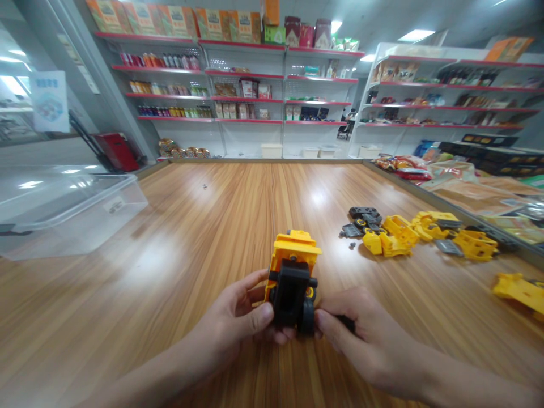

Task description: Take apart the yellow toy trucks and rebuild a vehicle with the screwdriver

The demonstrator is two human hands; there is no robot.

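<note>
My left hand grips a yellow and black toy truck from its left side, thumb on the black part and fingers behind and below. The truck is tilted up just above the table, with a black wheel on its lower right. Close against that wheel, my right hand is closed in a pinch. A black handle-like piece shows between its fingers, perhaps a screwdriver; its tip is hidden.
Yellow toy vehicle parts and dark pieces lie on the wooden table to the right. Another yellow part is nearer me. A clear plastic box stands at left, bagged goods at right, and stocked shelves behind.
</note>
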